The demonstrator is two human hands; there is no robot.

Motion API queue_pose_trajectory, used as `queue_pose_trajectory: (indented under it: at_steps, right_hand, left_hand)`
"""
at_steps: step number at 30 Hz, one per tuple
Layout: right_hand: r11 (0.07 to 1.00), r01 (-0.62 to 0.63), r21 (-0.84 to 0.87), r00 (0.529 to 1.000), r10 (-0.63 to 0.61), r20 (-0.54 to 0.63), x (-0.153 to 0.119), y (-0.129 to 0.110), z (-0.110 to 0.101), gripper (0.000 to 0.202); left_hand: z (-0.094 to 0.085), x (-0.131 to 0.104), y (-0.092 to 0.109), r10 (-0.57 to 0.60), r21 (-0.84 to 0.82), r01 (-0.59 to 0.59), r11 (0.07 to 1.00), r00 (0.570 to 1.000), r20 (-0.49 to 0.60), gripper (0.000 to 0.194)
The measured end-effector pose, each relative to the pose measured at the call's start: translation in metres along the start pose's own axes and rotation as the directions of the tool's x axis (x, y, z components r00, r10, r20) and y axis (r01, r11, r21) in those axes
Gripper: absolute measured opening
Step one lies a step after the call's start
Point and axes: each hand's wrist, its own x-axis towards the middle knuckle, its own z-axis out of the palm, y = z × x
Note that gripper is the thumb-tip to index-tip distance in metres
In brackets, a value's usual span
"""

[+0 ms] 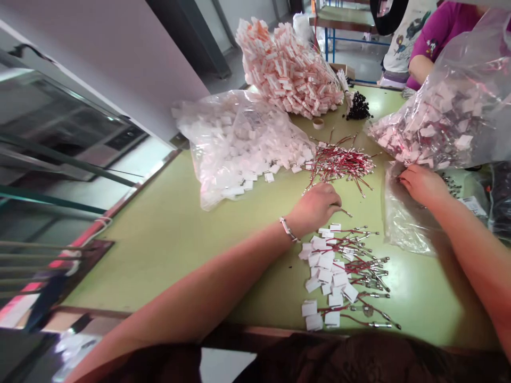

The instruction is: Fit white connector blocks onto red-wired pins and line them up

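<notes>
My left hand (316,206) is closed in a pinch on a short wire (345,212), whose metal-tipped end sticks out to the right of the fingers. Just beyond it lies a loose heap of red wires (343,162) with metal terminals. Closer to me are rows of white connectors (325,274) with red wires and metal ends pointing right. My right hand (425,186) is over a flat clear plastic bag (407,229), its fingertips pressed together at the bag's upper left. What they pinch is too small to tell.
A clear bag of white connectors (243,143) lies open on the green table (159,239). Behind it stands a big bundle of pinkish-white pieces (287,69), beside black-tipped wires (358,106) and a tape roll (318,123). Another full bag (443,122) is at right, near a person in purple (435,37).
</notes>
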Motion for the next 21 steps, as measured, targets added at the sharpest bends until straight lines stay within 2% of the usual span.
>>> queue_pose_trajectory:
  at_steps: [3,4,6,8,10,12,14,17,21]
  right_hand:
    - [0.985,0.072,-0.154,0.997,-0.068,0.031,-0.004,-0.001,-0.001,0.020]
    - [0.983,0.047,-0.177,0.999,-0.046,0.008,-0.004,-0.003,-0.004,0.020]
    - [0.986,-0.053,-0.159,0.998,0.047,-0.045,-0.005,-0.014,-0.012,0.020]
    - [0.990,-0.130,-0.050,0.991,0.128,-0.041,-0.007,-0.035,-0.018,0.022]
    - [0.986,-0.084,0.145,0.996,0.082,0.020,-0.010,-0.063,-0.019,0.021]
    - [0.927,-0.016,0.375,1.000,0.005,0.029,-0.014,-0.091,-0.013,0.020]
    - [0.868,0.019,0.495,0.999,-0.034,0.020,-0.018,-0.112,-0.003,0.018]
    - [0.847,0.031,0.530,0.997,-0.063,0.042,-0.022,-0.126,0.009,0.017]
    - [0.857,0.065,0.511,0.994,-0.102,0.045,-0.024,-0.127,0.011,0.018]
  left_hand:
    - [-0.002,0.005,0.004,0.008,-0.024,-0.008,1.000,1.000,-0.009,0.016]
    - [-0.002,0.005,0.007,-0.019,-0.058,0.016,0.998,0.999,-0.038,0.015]
    - [-0.004,0.003,0.012,-0.145,-0.190,0.126,0.974,0.985,-0.092,0.013]
    - [-0.005,-0.001,0.018,-0.286,-0.373,0.245,0.895,0.956,-0.058,0.012]
    - [-0.004,-0.005,0.024,-0.361,-0.501,0.320,0.804,0.932,0.016,0.017]
    - [-0.003,-0.008,0.027,-0.374,-0.550,0.335,0.765,0.926,0.045,0.022]
    - [0.000,-0.009,0.029,-0.361,-0.566,0.307,0.765,0.932,0.017,0.023]
    - [0.003,-0.009,0.028,-0.344,-0.597,0.263,0.758,0.939,-0.024,0.024]
    - [0.005,-0.011,0.026,-0.340,-0.608,0.261,0.750,0.940,-0.016,0.028]
